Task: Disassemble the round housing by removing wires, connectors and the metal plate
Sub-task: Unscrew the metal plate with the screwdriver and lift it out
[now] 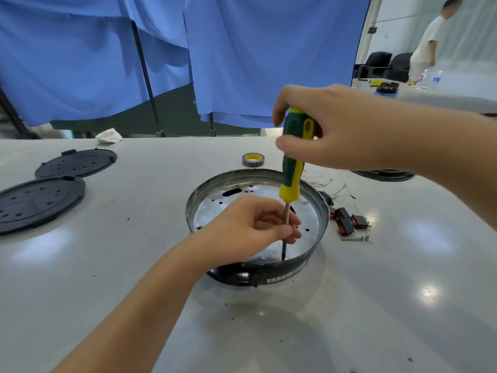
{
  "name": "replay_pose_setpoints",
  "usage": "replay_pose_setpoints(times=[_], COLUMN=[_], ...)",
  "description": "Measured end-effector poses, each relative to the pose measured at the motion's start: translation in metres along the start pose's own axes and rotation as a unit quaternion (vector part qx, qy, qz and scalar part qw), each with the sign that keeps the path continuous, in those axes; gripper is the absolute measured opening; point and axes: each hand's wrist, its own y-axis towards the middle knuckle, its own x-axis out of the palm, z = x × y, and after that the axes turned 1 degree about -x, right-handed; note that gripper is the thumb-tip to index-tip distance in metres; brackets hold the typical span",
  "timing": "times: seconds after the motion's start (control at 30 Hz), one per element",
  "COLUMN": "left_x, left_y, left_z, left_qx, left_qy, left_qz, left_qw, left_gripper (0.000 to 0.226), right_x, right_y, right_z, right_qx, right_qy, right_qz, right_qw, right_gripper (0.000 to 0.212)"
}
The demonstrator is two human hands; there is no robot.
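Unscrewing the metal plate inside the round housing

The round black housing [258, 273] with its shiny silver metal plate [255, 211] sits mid-tabletop [376, 305], so both hands can reach down into it. The right hand [336, 130] curls round the green-and-yellow screwdriver handle [293, 157], held upright, apparently to bear straight down. The left hand [250, 227] pinches the steel shaft [287, 219] low down, likely steadying the tip at the plate's near edge; the screw itself is hidden. Thin loose wires [336, 188], black-and-red connectors [349, 222] and a bolt [352, 238] lie just right of the housing, seemingly already removed. Two black perforated discs [53, 184] lie well apart, left.
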Motion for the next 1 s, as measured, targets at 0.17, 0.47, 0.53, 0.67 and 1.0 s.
replay_pose_setpoints(times=[0.17,0.47,0.53,0.67,1.0], left_x=[0.001,0.004,0.000,-0.001,0.000], left_y=[0.005,0.010,0.008,0.007,0.007], left_z=[0.002,-0.002,0.000,0.002,-0.004], left_qx=[0.011,0.013,0.003,-0.024,-0.010], left_qy=[0.022,0.038,0.011,-0.037,-0.124], left_qz=[0.061,0.057,0.013,-0.001,0.105], left_qw=[0.998,0.998,1.000,0.999,0.987], left_gripper=[0.015,0.011,0.013,0.013,0.009], right_x=[-0.002,0.028,0.028,0.031,0.040], right_y=[-0.001,-0.002,-0.001,0.000,-0.005], right_z=[0.003,0.014,0.015,0.016,0.026], right_qx=[0.015,0.026,0.022,0.019,0.062], right_qy=[0.243,0.160,0.184,0.201,0.306], right_qz=[-0.056,0.065,0.061,0.060,0.041], right_qw=[0.968,0.985,0.981,0.978,0.949], right_gripper=[0.048,0.042,0.042,0.045,0.077])
